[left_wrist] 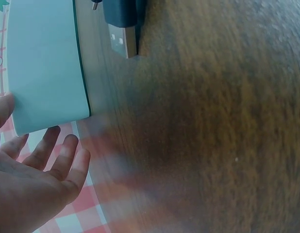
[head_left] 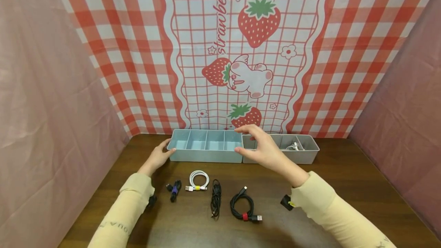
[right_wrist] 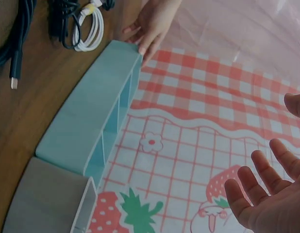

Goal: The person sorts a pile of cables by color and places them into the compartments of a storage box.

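Observation:
A light blue organizer box (head_left: 206,155) with several compartments stands against the patterned backdrop. My left hand (head_left: 159,157) is at its left end, the thumb by the front corner and the fingers loosely bent along the end wall. In the left wrist view, those fingertips (left_wrist: 70,141) lie close to or against the box's end. My right hand (head_left: 263,146) hovers over the box's right end, thumb and fingers spread apart with nothing between them; the right wrist view shows its fingers (right_wrist: 257,177) apart from the box. A grey organizer box (head_left: 275,157) adjoins the blue one on the right.
On the brown table (head_left: 193,229) lie a small black cable with a purple tie (head_left: 175,190), a coiled white cable (head_left: 200,179), a bundled black cable (head_left: 216,198) and a black USB cable with a red tie (head_left: 242,204). A white cable (head_left: 293,146) sits inside the grey box.

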A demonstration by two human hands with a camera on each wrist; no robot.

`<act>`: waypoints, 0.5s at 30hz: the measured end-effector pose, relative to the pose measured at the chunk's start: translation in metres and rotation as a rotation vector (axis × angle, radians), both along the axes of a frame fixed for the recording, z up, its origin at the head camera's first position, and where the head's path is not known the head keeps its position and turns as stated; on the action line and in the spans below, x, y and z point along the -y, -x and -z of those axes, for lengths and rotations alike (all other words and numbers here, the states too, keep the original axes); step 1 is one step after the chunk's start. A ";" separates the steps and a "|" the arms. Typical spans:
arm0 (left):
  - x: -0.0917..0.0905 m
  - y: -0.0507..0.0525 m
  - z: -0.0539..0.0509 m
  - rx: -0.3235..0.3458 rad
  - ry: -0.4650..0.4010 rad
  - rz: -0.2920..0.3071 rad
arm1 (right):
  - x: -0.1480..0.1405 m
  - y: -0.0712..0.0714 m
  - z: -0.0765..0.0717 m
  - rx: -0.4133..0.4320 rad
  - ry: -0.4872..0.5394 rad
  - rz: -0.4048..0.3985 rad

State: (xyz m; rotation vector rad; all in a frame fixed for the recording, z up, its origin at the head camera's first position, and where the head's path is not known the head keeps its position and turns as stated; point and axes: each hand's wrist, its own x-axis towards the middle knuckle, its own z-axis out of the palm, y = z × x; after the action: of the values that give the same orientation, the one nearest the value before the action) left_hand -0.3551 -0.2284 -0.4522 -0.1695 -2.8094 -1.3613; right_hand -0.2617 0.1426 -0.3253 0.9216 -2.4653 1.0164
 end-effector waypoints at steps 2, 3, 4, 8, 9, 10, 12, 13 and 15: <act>0.000 0.000 0.001 0.004 -0.002 -0.001 | 0.003 0.000 0.004 0.011 0.002 -0.007; 0.000 0.001 0.001 0.006 -0.001 -0.001 | 0.005 -0.001 0.006 0.016 0.002 -0.010; 0.000 0.001 0.002 0.007 -0.001 -0.001 | 0.006 -0.001 0.008 0.019 0.002 -0.013; 0.001 0.001 0.002 0.004 -0.001 -0.001 | 0.013 0.000 0.016 0.025 -0.007 -0.023; 0.001 0.001 0.001 0.004 -0.003 -0.002 | 0.014 0.000 0.018 0.028 -0.013 -0.025; 0.001 0.001 0.001 0.004 -0.003 -0.001 | 0.016 0.000 0.021 0.032 -0.018 -0.025; 0.001 0.001 0.000 0.005 -0.005 0.000 | 0.020 0.000 0.025 0.038 -0.029 -0.029; 0.001 0.001 0.000 0.009 -0.005 0.001 | 0.022 0.000 0.027 0.041 -0.033 -0.031; 0.001 0.001 0.000 0.016 -0.002 0.000 | 0.026 0.000 0.030 0.047 -0.040 -0.034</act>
State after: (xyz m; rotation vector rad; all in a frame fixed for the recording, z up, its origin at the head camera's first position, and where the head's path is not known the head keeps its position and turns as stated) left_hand -0.3559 -0.2294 -0.4521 -0.1595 -2.8206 -1.3716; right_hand -0.2615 0.1162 -0.3552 0.9652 -2.5255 1.0141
